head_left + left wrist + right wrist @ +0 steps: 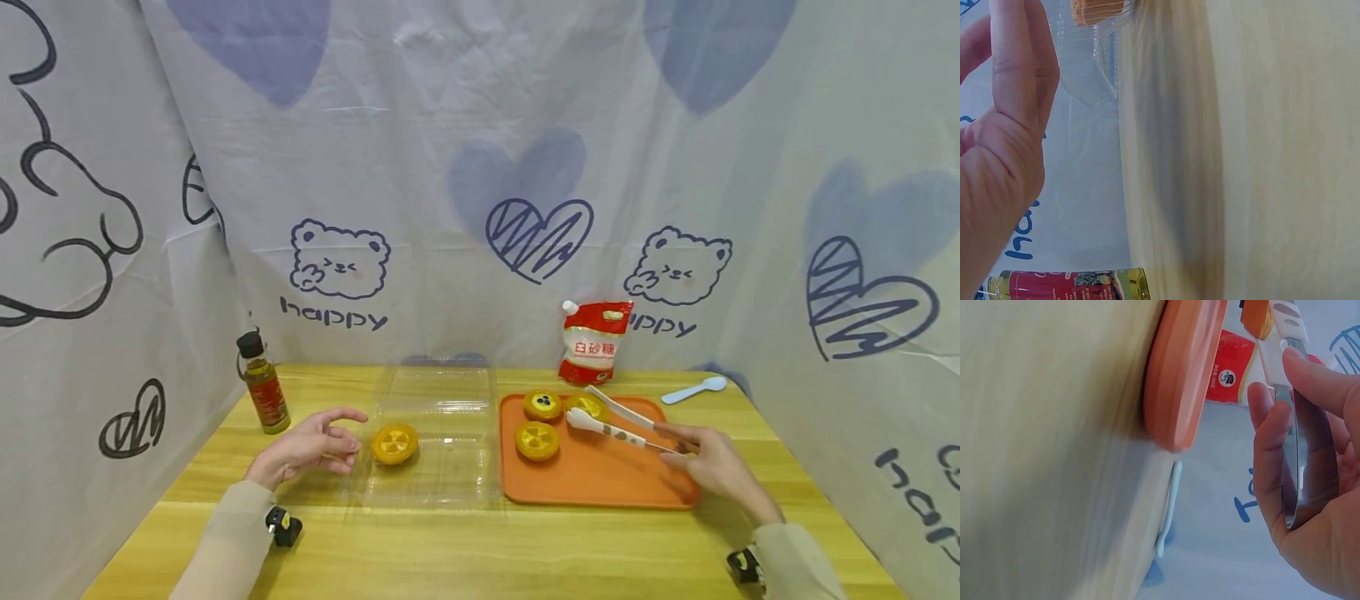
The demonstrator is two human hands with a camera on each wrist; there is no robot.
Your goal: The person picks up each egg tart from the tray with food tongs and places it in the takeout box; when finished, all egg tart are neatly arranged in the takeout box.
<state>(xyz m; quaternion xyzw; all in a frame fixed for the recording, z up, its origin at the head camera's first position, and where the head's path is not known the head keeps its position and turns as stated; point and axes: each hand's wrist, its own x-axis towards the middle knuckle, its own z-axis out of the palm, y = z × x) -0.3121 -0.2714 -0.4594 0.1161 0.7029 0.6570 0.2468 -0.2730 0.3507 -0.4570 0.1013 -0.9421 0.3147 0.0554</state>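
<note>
My right hand (716, 467) holds a pair of food tongs (618, 432) with white tips and metal handles; the right wrist view shows thumb and fingers round the metal handles (1294, 456). Over the orange tray (600, 492), the spread tips overlap an egg tart (587, 406). A second tart (537, 441) and a blueberry-topped one (542, 405) sit to its left. To the left stands a clear plastic box (450, 492) with its lid up, one tart (394, 444) inside on the left. My left hand (318, 446) hovers beside the box's left edge, fingers loosely bent, holding nothing.
An oil bottle (265, 387) with a black cap stands at the back left. Behind the tray is a red and white sugar pouch (595, 343). A pale blue spoon (693, 391) lies at the back right. Printed cloth (420, 167) hangs around the table.
</note>
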